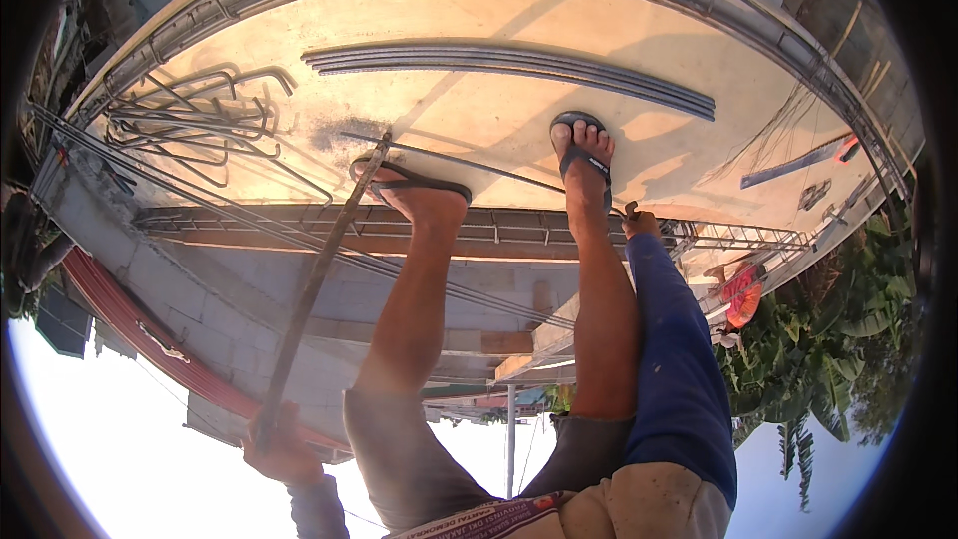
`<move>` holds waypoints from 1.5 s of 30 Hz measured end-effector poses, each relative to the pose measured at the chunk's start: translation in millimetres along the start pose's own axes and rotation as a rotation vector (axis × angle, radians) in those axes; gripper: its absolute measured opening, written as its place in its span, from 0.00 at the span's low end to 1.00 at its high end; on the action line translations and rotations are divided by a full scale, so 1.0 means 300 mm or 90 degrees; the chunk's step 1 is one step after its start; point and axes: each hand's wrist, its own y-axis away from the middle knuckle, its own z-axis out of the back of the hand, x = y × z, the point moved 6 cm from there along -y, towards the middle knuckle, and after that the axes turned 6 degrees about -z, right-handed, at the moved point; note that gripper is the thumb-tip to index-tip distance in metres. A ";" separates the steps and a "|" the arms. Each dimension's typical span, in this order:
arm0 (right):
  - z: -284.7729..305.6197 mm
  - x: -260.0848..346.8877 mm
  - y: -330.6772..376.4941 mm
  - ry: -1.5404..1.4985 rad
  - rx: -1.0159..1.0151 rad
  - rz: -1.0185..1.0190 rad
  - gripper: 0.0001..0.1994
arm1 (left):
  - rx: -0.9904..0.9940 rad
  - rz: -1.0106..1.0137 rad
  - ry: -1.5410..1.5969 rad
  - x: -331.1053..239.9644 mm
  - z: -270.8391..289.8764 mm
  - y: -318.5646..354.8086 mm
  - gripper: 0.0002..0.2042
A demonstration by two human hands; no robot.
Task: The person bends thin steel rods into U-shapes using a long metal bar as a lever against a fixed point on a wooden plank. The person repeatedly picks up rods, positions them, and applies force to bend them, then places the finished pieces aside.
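The left hand [274, 449] grips the lower end of a long lever bar [324, 258]; its upper end meets a thin rebar [479, 165] on the pale deck [449, 15]. The right hand [641, 225] closes on the rebar's opposite end, at the deck's near edge. Straight rebars [509, 62] lie toward the far edge.

Your long bar [321, 269] looks like dull, rough metal, the thin rod [504, 173] like matt metal; your sleeve [674, 339] is matt cloth, the platform [439, 15] smooth.
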 end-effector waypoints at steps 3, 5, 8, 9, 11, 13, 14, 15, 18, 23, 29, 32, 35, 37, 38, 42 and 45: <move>0.029 0.039 0.040 0.023 -0.010 0.013 0.15 | 0.020 -0.104 -0.135 -0.072 -0.011 0.000 0.08; 0.035 0.042 0.050 0.039 -0.018 0.016 0.14 | 0.021 -0.115 -0.168 -0.085 -0.013 -0.001 0.08; 0.043 0.029 0.056 0.050 -0.044 0.017 0.13 | 0.028 -0.099 -0.213 -0.107 -0.027 -0.006 0.06; 0.045 0.031 0.063 0.037 -0.056 0.018 0.13 | 0.023 -0.087 -0.218 -0.120 -0.036 -0.006 0.06; 0.037 0.031 0.071 0.007 -0.066 0.018 0.12 | 0.019 -0.092 -0.263 -0.142 -0.039 -0.004 0.06; -0.004 0.028 0.035 -0.031 -0.067 0.011 0.12 | 0.010 -0.091 -0.265 -0.151 -0.027 0.002 0.07; -0.027 -0.014 0.013 -0.077 -0.068 0.010 0.11 | 0.008 -0.088 -0.236 -0.151 -0.030 -0.004 0.07; -0.055 -0.045 -0.011 -0.124 -0.071 0.016 0.11 | 0.003 -0.077 -0.200 -0.146 -0.032 -0.008 0.07; -0.135 -0.121 -0.105 -0.295 -0.094 0.036 0.07 | -0.022 -0.010 -0.037 -0.119 -0.043 -0.005 0.09; -0.252 -0.159 -0.175 -0.433 -0.049 -0.070 0.08 | -0.095 0.119 0.200 -0.065 -0.038 0.020 0.10; -0.283 -0.229 -0.246 -0.477 -0.073 -0.063 0.07 | 0.025 -0.120 -0.170 -0.115 -0.054 -0.007 0.08; -0.250 -0.150 -0.186 -0.455 -0.065 -0.027 0.07 | 0.018 -0.099 -0.223 -0.103 -0.021 -0.007 0.08; -0.202 -0.079 -0.141 -0.367 -0.009 -0.022 0.13 | 0.014 0.004 -0.119 0.029 0.052 -0.026 0.10; -0.104 -0.124 -0.110 -0.399 -0.014 -0.035 0.19 | 0.048 0.019 0.014 0.160 0.055 -0.071 0.12; -0.050 -0.138 -0.090 -0.460 -0.032 -0.021 0.20 | 0.061 0.019 0.030 0.172 0.055 -0.072 0.15; 0.237 -0.047 0.064 -0.509 -0.104 0.115 0.15 | -0.037 0.075 0.331 0.101 -0.006 -0.142 0.26; 0.456 0.143 0.213 -0.545 -0.114 0.202 0.11 | -0.124 0.025 0.688 0.067 0.034 -0.149 0.24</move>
